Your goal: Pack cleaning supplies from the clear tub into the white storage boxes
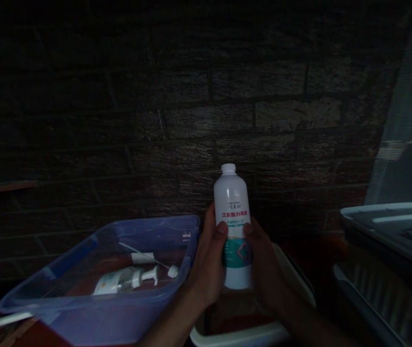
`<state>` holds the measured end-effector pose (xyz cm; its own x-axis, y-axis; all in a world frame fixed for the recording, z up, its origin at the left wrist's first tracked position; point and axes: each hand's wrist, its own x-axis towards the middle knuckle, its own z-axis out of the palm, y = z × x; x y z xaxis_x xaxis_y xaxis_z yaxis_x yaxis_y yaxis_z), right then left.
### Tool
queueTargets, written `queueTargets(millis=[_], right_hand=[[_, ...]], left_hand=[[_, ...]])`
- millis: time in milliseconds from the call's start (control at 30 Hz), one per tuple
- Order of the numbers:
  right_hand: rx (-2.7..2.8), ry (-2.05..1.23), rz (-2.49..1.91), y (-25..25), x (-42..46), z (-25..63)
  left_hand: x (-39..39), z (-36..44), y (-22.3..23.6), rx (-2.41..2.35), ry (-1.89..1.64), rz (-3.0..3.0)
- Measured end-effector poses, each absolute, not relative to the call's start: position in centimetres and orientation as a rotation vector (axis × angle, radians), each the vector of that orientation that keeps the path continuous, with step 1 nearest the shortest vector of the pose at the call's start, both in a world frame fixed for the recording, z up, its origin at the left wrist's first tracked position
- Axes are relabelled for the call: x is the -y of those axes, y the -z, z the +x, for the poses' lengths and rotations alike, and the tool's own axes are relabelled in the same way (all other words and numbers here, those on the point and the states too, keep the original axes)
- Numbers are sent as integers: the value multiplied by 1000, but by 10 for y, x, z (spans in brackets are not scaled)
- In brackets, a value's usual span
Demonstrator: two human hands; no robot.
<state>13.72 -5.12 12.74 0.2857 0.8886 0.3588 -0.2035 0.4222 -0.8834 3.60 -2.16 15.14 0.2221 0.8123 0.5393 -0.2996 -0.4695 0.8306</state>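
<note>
A white disinfectant bottle (232,197) with red lettering and a green label band is held upright between both hands, near the middle of the head view. My left hand (211,250) grips its left side, thumb pressed on the label. On the other side my right hand (262,248) wraps round the bottle, its thumb also on the front. The neck shows at the top; most fingers are hidden behind the bottle. Below it lies a container with a pale rim (242,336), partly covered by my hands and forearms.
To the left stands a translucent blue-purple bin (101,318) holding a clear pump bottle (122,281) and a thin white tube with a small white piece. Stacked lidded boxes (390,236) stand at the right. A dark brick wall (191,120) rises close behind.
</note>
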Motion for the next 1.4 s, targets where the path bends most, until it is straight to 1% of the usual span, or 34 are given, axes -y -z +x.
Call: queueTargets(millis=[1400], right_hand=[[1064,-816,-859,-129,56,138]], left_hand=[[24,31,-154,-550,-1434,1629]])
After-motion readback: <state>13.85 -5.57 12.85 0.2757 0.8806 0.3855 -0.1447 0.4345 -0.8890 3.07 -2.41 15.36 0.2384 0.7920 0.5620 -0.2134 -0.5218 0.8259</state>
